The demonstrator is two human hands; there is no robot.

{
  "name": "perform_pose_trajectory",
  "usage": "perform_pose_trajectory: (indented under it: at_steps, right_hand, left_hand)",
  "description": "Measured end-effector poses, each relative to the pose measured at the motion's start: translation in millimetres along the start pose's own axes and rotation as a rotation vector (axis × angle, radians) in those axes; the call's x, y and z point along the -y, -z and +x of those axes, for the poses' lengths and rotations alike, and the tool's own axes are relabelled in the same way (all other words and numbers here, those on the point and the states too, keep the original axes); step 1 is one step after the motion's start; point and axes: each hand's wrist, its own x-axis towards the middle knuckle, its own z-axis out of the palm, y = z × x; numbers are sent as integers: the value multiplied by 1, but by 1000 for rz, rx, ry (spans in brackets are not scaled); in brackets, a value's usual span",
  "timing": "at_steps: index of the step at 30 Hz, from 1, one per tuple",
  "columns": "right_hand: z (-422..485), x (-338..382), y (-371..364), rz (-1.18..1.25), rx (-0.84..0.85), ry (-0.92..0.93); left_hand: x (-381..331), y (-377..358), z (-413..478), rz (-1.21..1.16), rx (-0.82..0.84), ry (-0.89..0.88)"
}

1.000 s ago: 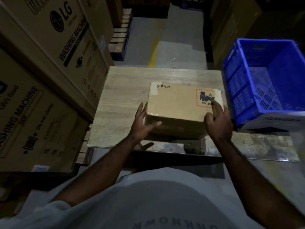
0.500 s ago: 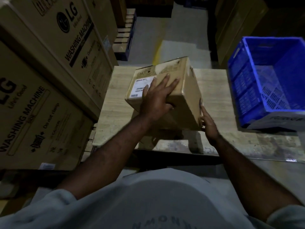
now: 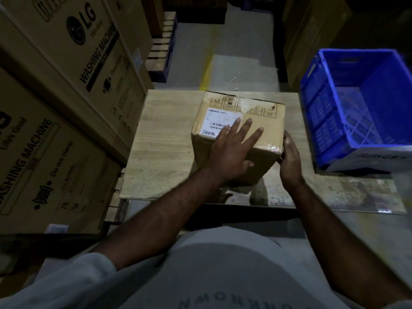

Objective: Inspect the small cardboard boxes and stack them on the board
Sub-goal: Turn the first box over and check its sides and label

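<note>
While you've got the box (image 3: 263,119) label-side up over the middle of the board (image 3: 165,139), check it properly: read the label (image 3: 219,122) and scan the taped seams & corners for crush or tears, esp. the near-R corner where the tape looks wrinkled. Then seat it flat & square to the board's edges so the next boxes stack w/o leaning. Can't tell if the underside is fully down, as the near face is in shadow, so feel for contact before letting go, and lower it rather than drop it. My read: put it toward a corner if poss., since a box left mid-board eats room the rest will need. Mind the crate (image 3: 323,121) close on the R & the big cartons (image 3: 66,85) on the L, and turn or slide the box w/in the board's outline. Pose now: L hand (image 3: 229,150) lies palm-down on the top face, fingers straight & spread, tips reaching the label's edge, thumb dropped onto the near face, so it's pressing, not pinching. R hand (image 3: 289,159) stands edge-on against the box's R side at the near corner, fingers straight & together, flat to the cardboard; whether any fingertip hooks under I can't tell. Both forearms reach fwd from your body, the L angling inward over the box, the R roughly straight ahead
</note>
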Motion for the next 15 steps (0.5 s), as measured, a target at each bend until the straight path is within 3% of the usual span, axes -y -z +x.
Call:
perform_pose_trajectory:
  at_steps: [4, 9, 15]
  right_hand:
    - [-23, 19, 3, -393, 15, 371]
    - [-31, 33, -12, -893, 45, 639]
    - [-26, 27, -26, -1237, 43, 704]
  left_hand:
    - [27, 2, -14, 43, 7, 114]
    - [50, 7, -21, 117, -12, 242]
    - [49, 4, -24, 106, -8, 258]
